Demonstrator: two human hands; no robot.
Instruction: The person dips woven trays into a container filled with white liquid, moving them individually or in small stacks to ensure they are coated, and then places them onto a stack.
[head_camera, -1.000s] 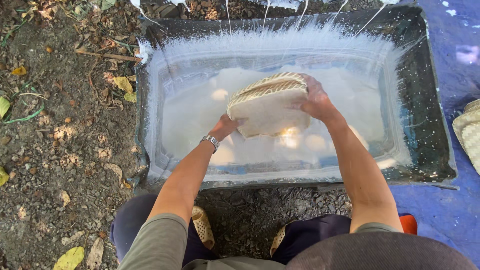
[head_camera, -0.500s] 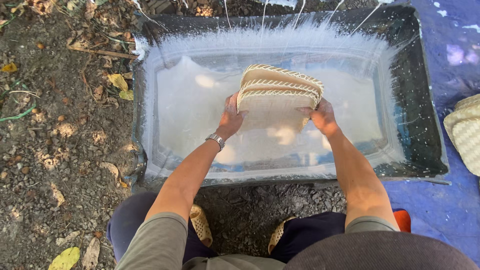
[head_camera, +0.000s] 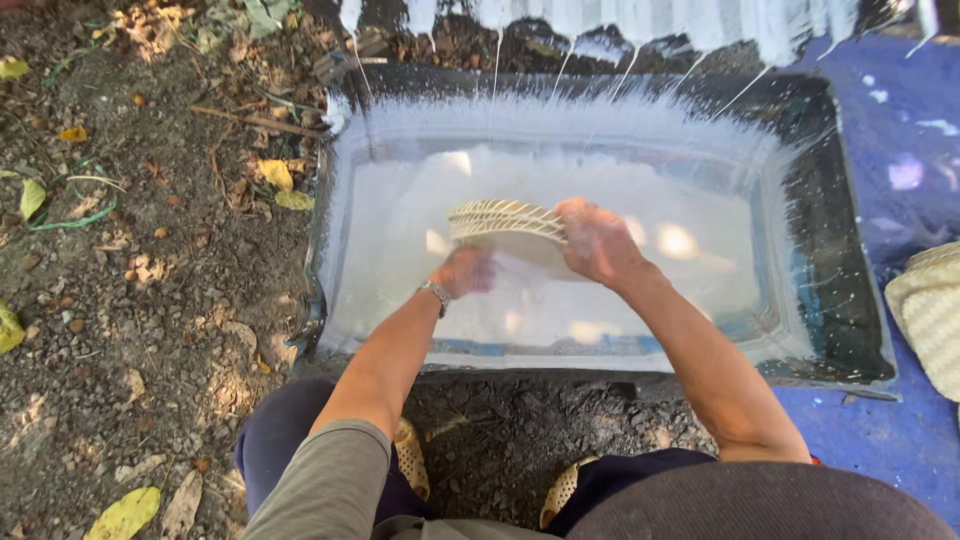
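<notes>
A shallow black tub (head_camera: 850, 330) on the ground holds milky white liquid (head_camera: 690, 290). Above the liquid I hold a round woven basket (head_camera: 505, 225), coated white and tilted on edge. My left hand (head_camera: 468, 270) grips its near lower side, a watch on that wrist. My right hand (head_camera: 598, 242) grips its right rim. Both hands are smeared white and slightly blurred.
Bare dirt with dry leaves (head_camera: 275, 185) and twigs lies left of the tub. A blue tarp (head_camera: 900, 430) covers the ground on the right, with another woven basket (head_camera: 930, 315) at its edge. White splashes streak the tub's far rim (head_camera: 600, 95). My knees and sandalled feet are below.
The basket has swung from the tub's middle right toward the left and turned more edge-on. Both hands moved with it and kept their grip.
</notes>
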